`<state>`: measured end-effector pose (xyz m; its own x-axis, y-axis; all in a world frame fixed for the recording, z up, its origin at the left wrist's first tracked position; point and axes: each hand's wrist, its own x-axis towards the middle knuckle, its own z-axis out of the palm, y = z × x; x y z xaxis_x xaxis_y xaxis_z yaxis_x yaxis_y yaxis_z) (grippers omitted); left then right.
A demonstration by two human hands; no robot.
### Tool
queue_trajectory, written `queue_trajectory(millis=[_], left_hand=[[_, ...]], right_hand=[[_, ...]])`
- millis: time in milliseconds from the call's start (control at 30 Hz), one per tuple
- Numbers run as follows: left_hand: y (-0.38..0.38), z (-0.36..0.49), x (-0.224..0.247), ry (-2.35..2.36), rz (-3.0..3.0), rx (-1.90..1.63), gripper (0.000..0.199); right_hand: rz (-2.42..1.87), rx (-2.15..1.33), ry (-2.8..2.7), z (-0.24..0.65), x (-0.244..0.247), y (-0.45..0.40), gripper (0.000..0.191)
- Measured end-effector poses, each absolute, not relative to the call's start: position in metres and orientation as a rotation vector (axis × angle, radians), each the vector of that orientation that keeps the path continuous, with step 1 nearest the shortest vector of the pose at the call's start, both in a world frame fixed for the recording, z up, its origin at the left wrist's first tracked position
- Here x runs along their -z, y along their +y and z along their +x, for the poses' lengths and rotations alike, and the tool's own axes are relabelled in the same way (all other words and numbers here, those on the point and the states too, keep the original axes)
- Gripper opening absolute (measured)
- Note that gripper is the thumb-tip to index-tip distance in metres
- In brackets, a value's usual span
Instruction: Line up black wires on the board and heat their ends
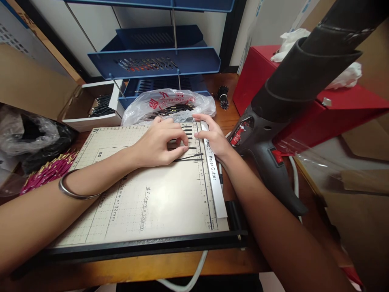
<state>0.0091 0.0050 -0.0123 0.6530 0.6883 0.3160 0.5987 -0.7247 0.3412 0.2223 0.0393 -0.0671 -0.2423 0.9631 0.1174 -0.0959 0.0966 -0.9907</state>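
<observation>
My left hand (pixel 165 142) rests over the ruled board of the paper cutter (pixel 170 186), thumb and forefinger curled close together beside the thin black cords (pixel 189 159), though I cannot tell whether the tips pinch one. Those cords lie near the board's right edge, below several short black pieces (pixel 188 134) in a row, while my right hand (pixel 214 136), thumb and forefinger apart, reaches around the far end of the white "Paper Cutter" strip (pixel 217 190). Beyond the board sits a clear plastic bag (pixel 170 97) with red print.
</observation>
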Motion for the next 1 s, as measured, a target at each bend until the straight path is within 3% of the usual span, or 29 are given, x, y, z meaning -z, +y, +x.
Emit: queue_trajectory(millis=[433, 1000], left_hand=[[0.007, 0.010, 0.011, 1.179, 2.655, -0.655, 0.025], [0.006, 0.009, 0.009, 1.187, 2.637, -0.632, 0.025]], right_hand=[[-0.942, -1.348, -1.374, 0.221, 0.070, 0.040, 0.065], [-0.965, -1.285, -1.406, 0.227, 0.074, 0.025, 0.080]])
